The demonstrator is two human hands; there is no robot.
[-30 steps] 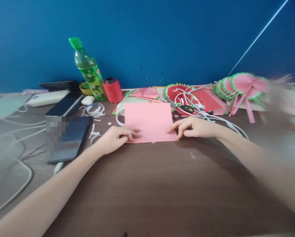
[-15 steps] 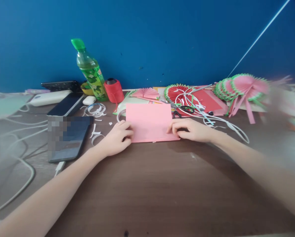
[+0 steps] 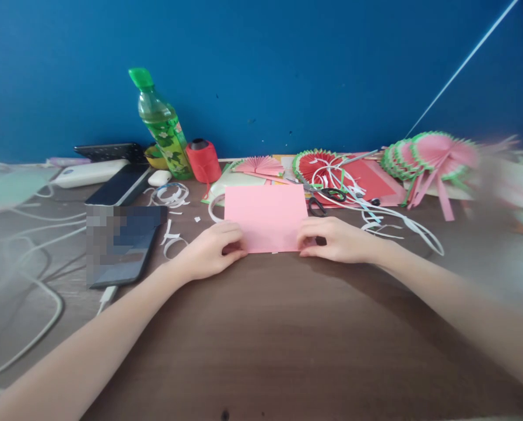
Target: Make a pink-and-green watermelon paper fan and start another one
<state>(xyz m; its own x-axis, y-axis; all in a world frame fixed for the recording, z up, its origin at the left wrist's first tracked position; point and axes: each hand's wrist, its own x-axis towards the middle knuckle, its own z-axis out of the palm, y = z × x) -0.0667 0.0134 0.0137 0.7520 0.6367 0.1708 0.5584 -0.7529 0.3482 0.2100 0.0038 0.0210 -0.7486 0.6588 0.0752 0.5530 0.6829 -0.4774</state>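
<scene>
A sheet of pink paper (image 3: 265,216) lies on the brown table, its near edge running between my two hands. My left hand (image 3: 215,248) pinches the near left corner, with the thumb at the edge and the fingers curled over the top. At the near right corner my right hand (image 3: 333,238) grips the paper the same way. Both hands hide the corners beneath them. A tiny white scrap shows under the middle of the near edge. Part of a roll of clear tape (image 3: 216,207) sticks out past the paper's left side.
Scissors (image 3: 318,204), white cords (image 3: 412,225) and folded paper fans (image 3: 440,153) lie behind and to the right. A green bottle (image 3: 167,137) and a red thread spool (image 3: 203,161) stand at the back left. Phones (image 3: 127,248) and cables lie to the left.
My left hand has slid right and nearer along the near edge. My right hand has shifted down to the near edge, thumb now on it. The paper stays nearly in place.
</scene>
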